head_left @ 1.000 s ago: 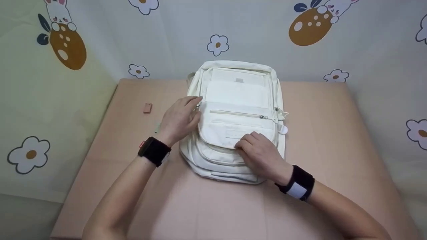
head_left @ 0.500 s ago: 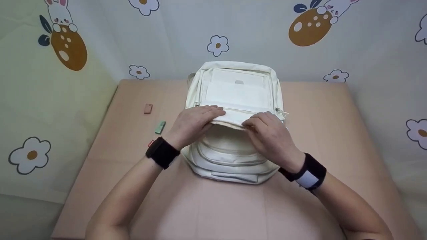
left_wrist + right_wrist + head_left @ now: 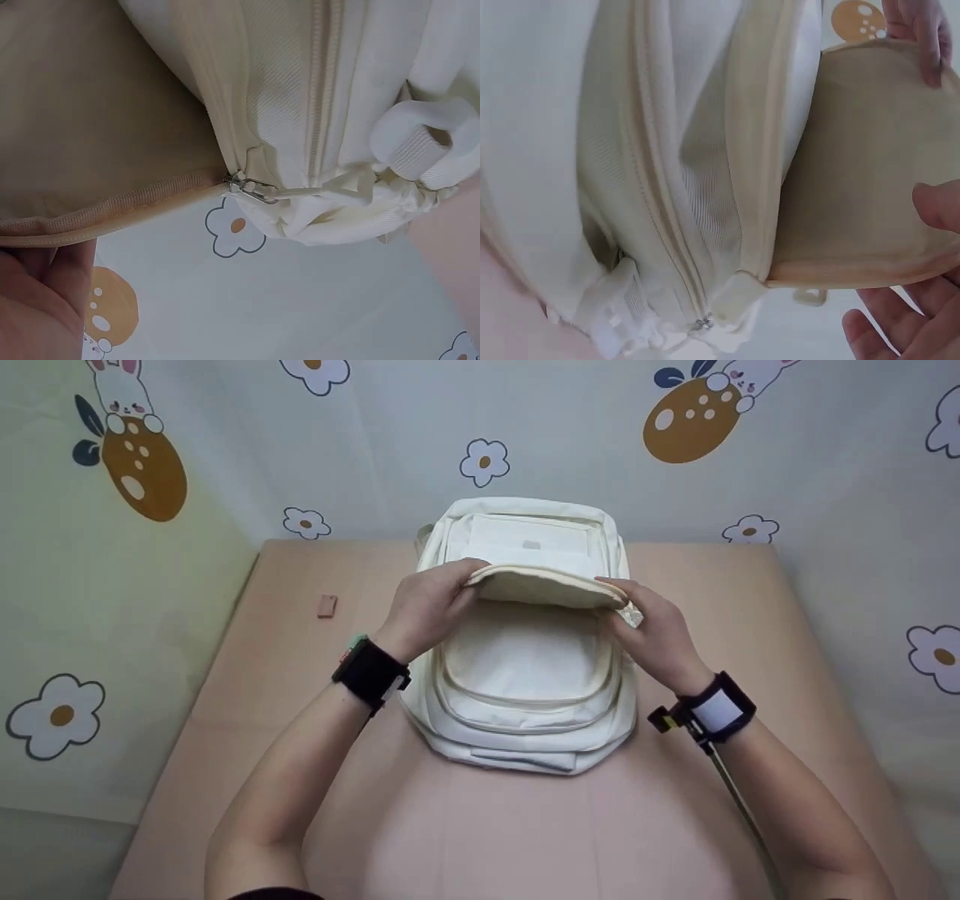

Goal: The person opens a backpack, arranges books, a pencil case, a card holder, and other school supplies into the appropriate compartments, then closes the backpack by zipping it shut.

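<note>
A white backpack (image 3: 517,739) lies on the table with its front pocket unzipped. The pocket's flap (image 3: 551,586) is lifted, baring its beige lining and the pocket's inside (image 3: 532,652). My left hand (image 3: 431,604) grips the flap's left edge, and my right hand (image 3: 656,634) pinches the right edge. In the right wrist view, my right thumb (image 3: 937,206) lies on the lining with the fingers beneath the flap. A zipper pull (image 3: 259,191) hangs at the flap's corner in the left wrist view.
To the left of the backpack lies a small pink block (image 3: 327,606). A green piece (image 3: 358,641) is mostly hidden behind my left wristband (image 3: 371,675). A patterned curtain (image 3: 405,435) rises behind the table (image 3: 480,825).
Both hands have raised the pocket flap up and away, so its lining now shows. My right hand has moved up and rightward along the flap's edge. The left wrist now covers most of the green piece.
</note>
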The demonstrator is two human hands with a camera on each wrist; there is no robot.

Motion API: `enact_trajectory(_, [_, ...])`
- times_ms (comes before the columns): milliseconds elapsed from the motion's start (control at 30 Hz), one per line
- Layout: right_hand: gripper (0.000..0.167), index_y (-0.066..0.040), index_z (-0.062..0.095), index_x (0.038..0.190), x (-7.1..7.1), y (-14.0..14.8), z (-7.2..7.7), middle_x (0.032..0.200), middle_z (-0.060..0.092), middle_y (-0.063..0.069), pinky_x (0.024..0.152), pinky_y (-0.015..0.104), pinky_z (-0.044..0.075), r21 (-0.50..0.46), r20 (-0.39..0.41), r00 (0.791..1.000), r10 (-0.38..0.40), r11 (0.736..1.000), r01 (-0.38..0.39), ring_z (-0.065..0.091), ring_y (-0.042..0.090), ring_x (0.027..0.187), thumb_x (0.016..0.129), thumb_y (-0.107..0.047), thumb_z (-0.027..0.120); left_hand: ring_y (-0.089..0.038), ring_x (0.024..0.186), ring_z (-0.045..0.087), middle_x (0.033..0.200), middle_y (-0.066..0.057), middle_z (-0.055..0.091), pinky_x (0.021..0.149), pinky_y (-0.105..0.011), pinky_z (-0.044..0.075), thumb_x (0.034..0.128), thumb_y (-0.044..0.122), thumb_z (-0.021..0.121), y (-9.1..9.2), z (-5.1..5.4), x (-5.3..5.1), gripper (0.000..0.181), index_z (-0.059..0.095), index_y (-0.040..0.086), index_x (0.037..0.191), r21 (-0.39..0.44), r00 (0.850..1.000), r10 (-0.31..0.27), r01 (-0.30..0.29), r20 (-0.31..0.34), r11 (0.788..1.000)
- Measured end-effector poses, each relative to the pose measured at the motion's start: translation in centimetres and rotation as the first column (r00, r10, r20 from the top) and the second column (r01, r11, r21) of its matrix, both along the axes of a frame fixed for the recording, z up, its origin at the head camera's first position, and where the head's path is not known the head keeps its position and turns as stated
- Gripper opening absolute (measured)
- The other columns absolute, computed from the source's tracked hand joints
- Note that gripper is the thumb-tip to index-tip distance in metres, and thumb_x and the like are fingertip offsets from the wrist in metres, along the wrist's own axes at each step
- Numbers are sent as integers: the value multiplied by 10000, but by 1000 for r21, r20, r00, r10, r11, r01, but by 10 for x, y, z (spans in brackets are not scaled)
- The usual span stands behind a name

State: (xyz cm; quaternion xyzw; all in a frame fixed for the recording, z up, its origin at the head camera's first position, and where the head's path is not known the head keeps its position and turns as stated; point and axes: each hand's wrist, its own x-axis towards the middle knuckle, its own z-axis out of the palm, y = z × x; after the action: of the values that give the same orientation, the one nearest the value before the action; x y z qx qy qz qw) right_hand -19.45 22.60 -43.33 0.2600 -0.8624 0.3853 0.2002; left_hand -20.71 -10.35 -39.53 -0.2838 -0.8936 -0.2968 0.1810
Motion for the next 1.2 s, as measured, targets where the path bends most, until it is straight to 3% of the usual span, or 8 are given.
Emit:
enact_trajectory(167, [218, -29, 735, 1164, -17, -7, 4, 1041, 760, 92, 767, 268, 534, -37, 40, 997, -60, 997, 62, 691, 163, 856, 983, -146, 704, -117, 894, 633, 1073, 51, 725, 819, -393, 527, 1053, 351, 583, -9, 6, 0, 262, 725, 180, 1193, -4, 992, -57, 58, 115, 998])
enact_trajectory(300, [164, -24, 730, 955, -24, -9, 8, 673, 585, 53, 531, 253, 341, -28, 50, 991, -127, 991, 129, 440, 149, 548, 991, -179, 689, -140, 1160, 628, 1302, 49, 678, 984, -409, 486, 1020, 508, 575, -28, 12, 2, 458, 653, 218, 1366, -11, 977, -66, 70, 204, 997])
enact_trajectory(500, [317, -72, 539, 706, -28, -8, 10, 593, 426, 6, 487, 258, 288, -34, 88, 982, -165, 985, 168, 358, 121, 503, 979, -152, 679, -265, 1095, 687, 1220, -86, 722, 878, -455, 544, 1038, 376, 598, -66, 4, -2, 397, 674, 113, 1326, -79, 969, 197, -186, 149, 979])
enact_trajectory(667, [332, -87, 517, 689, -29, -8, 11, 601, 448, 14, 490, 256, 294, -32, 122, 976, -178, 983, 183, 380, 129, 511, 977, -153, 670, -337, 899, 698, 1125, -189, 723, 710, -504, 561, 1001, 229, 655, -102, -37, 0, 267, 728, 13, 1139, -299, 879, 434, -368, 198, 881])
enact_trajectory(767, [344, -92, 492, 683, -30, -10, 12, 604, 425, 11, 493, 263, 282, -22, 128, 976, -179, 983, 183, 373, 129, 516, 975, -151, 662, -341, 772, 668, 1015, -239, 714, 643, -516, 552, 989, 219, 666, -119, -67, 4, 267, 723, -41, 979, -408, 807, 530, -405, 262, 818])
enact_trajectory(867, [352, -102, 478, 678, -30, -12, 13, 602, 412, 4, 490, 267, 272, -19, 129, 976, -176, 984, 180, 365, 125, 513, 973, -152, 663, -319, 658, 621, 858, -235, 688, 574, -501, 530, 989, 221, 669, -130, -89, 7, 314, 691, -66, 863, -462, 764, 573, -411, 296, 786])
enact_trajectory(1033, [365, -103, 474, 669, -30, -12, 13, 589, 408, 1, 476, 262, 265, -16, 129, 974, -184, 982, 187, 352, 102, 500, 972, -155, 670, -370, 713, 661, 832, -227, 675, 613, -526, 543, 975, 120, 645, -133, -102, 9, 224, 686, -86, 897, -471, 763, 568, -396, 309, 788])
enact_trajectory(1200, [360, -98, 491, 673, -31, -12, 13, 590, 427, 6, 474, 261, 273, -12, 140, 972, -187, 982, 190, 354, 89, 500, 973, -169, 677, -348, 776, 640, 922, -210, 665, 666, -496, 530, 954, 97, 648, -128, -97, 10, 163, 690, -61, 946, -424, 770, 544, -392, 334, 816])
